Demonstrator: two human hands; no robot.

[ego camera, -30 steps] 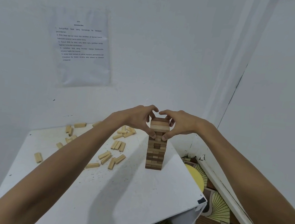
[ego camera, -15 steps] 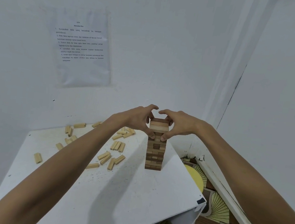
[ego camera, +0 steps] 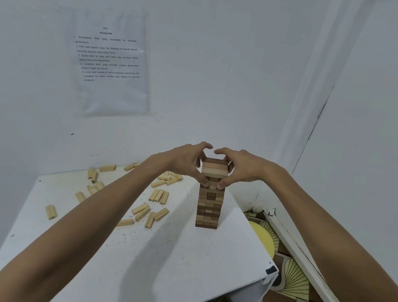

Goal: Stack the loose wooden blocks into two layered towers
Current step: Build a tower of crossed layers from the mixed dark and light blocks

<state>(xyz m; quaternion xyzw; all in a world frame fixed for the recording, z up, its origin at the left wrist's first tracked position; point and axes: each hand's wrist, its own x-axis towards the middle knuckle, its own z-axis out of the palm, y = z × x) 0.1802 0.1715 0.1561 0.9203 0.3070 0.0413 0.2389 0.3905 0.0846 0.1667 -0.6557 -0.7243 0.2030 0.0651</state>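
A single tower [ego camera: 210, 202] of light and dark wooden blocks stands upright on the right half of the white surface [ego camera: 128, 267], near its far edge. Both hands meet at its top. The left hand [ego camera: 186, 160] curls round the left side of the upper layers and the right hand [ego camera: 242, 168] curls round the right side. Each grip is clamped on the tower: the thumbs press the front face just below the top layer, almost touching each other, while the forefingers arch over behind the top with a small gap between their tips.

Loose blocks [ego camera: 146, 211] lie scattered flat on the surface to the left of the tower, some in small clusters, one block [ego camera: 51, 211] lying alone near the left edge. No second tower shows.

A printed sheet [ego camera: 113, 65] hangs on the wall behind. To the right, below the surface, a yellow round object [ego camera: 264, 239] lies on the patterned floor [ego camera: 301, 286].
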